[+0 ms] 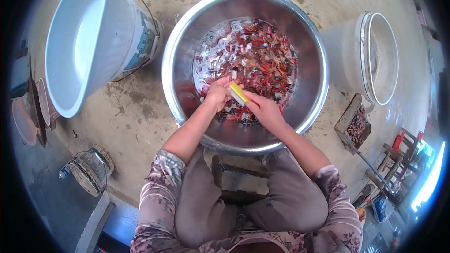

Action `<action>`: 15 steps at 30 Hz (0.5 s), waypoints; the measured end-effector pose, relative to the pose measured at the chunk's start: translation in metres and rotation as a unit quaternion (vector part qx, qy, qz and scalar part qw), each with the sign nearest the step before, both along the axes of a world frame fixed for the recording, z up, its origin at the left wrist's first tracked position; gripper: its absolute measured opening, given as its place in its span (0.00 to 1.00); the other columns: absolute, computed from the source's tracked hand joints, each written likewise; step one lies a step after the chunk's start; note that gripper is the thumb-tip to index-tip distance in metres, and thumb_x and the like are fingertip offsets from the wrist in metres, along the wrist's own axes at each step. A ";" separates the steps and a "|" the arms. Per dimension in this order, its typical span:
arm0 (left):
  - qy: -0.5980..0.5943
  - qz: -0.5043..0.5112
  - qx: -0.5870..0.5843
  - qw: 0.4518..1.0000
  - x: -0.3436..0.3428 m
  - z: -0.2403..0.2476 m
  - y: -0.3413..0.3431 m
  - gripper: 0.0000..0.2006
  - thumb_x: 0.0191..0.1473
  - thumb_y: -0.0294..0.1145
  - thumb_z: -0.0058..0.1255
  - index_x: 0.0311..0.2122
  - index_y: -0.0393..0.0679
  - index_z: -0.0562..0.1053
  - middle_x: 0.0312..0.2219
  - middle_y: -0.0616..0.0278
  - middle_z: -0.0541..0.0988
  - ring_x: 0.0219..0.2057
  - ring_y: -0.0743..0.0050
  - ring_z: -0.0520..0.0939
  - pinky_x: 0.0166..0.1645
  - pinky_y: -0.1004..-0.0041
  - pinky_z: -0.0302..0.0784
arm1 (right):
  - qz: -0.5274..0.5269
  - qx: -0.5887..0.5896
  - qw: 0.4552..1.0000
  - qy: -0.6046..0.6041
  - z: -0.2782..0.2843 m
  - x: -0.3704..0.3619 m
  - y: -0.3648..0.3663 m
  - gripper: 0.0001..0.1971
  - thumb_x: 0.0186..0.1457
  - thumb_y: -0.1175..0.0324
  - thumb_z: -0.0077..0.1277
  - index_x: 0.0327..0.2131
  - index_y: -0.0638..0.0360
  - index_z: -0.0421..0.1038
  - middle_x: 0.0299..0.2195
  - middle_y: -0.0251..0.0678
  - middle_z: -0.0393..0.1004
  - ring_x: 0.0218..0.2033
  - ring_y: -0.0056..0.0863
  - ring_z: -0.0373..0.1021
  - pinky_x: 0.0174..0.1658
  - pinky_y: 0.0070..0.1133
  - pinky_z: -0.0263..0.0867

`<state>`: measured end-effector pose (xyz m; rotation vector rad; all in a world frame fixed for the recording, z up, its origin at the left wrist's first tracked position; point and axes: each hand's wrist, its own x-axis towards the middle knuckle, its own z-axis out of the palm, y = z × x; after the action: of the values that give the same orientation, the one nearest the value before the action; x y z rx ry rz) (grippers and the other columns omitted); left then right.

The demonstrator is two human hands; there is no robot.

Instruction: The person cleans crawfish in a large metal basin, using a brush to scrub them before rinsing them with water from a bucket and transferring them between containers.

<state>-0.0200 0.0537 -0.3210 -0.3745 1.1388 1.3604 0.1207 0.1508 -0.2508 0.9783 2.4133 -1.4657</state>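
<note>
A wide steel basin (311,112) stands in front of my knees, with a heap of red and brown crayfish (269,51) in foamy water inside it. Over the near part of the heap, my right hand (263,108) grips a scrubbing brush (240,93) with a yellow back and white bristles. My left hand (218,94) is closed just left of the brush, around what looks like a crayfish, mostly hidden by the fingers. The bristles lie against or very near the left fingers; contact cannot be made out.
At the left, a large pale blue tub (70,47) leans on a white bucket (145,37). A tall whitish bucket (344,51) stands right of the basin. Farther right lies a long-handled dustpan (344,126) with debris in it. A dirty small bucket (89,173) sits at lower left.
</note>
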 end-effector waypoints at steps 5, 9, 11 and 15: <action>-0.055 0.022 0.072 0.996 -0.001 0.001 0.004 0.30 0.36 0.08 0.33 0.49 0.41 0.57 0.42 0.54 0.68 0.43 0.56 0.71 0.40 0.70 0.71 | -0.187 -0.012 0.978 0.092 -0.054 0.012 0.039 0.15 0.48 0.68 0.43 0.42 0.58 0.65 0.36 0.41 0.70 0.35 0.28 0.69 0.38 0.20 0.62; -0.012 -0.029 0.038 0.999 -0.005 0.004 0.002 0.32 0.27 0.10 0.34 0.46 0.45 0.60 0.33 0.57 0.70 0.27 0.68 0.74 0.22 0.78 0.66 | -0.218 -0.149 0.964 0.006 -0.063 0.008 0.037 0.16 0.50 0.68 0.42 0.43 0.60 0.63 0.24 0.30 0.69 0.22 0.17 0.63 0.26 0.15 0.60; 0.015 -0.045 0.014 0.999 -0.009 0.004 0.001 0.22 0.33 0.19 0.42 0.40 0.48 0.64 0.21 0.66 0.68 0.13 0.84 0.63 0.13 0.83 0.54 | -0.228 -0.212 0.950 0.005 -0.043 0.001 0.030 0.16 0.50 0.68 0.42 0.44 0.60 0.62 0.21 0.26 0.65 0.19 0.11 0.58 0.23 0.12 0.57; 0.076 -0.063 -0.040 0.994 -0.004 0.011 0.008 0.09 0.45 0.36 0.49 0.33 0.48 0.68 0.13 0.73 0.66 0.10 0.88 0.60 0.12 0.86 0.50 | -0.296 -0.266 0.917 0.036 -0.050 0.003 0.025 0.18 0.50 0.67 0.42 0.45 0.60 0.61 0.25 0.31 0.68 0.22 0.16 0.62 0.27 0.14 0.59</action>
<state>-0.0238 0.0619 -0.3104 -0.2552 1.3240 1.2505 0.1238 0.1761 -0.3008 1.5848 1.6335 -2.2138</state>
